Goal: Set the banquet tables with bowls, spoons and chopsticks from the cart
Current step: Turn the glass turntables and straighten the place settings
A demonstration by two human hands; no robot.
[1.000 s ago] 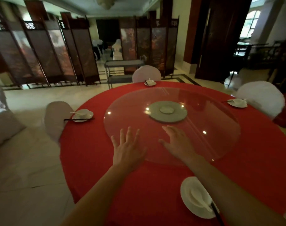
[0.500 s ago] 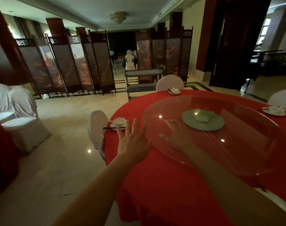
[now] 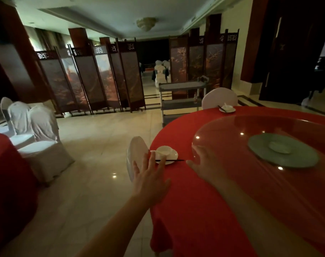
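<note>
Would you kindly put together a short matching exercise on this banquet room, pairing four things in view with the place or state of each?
Things:
1. cart
2. chopsticks
3. spoon
4. left hand

Places or states:
A. open and empty, raised at the table edge
B. resting in the bowl
C. lying across the saucer, beside the bowl
D. standing on the floor behind the table, by the folding screens

Pairs: 1-D, 2-C, 3-B, 4-A
</note>
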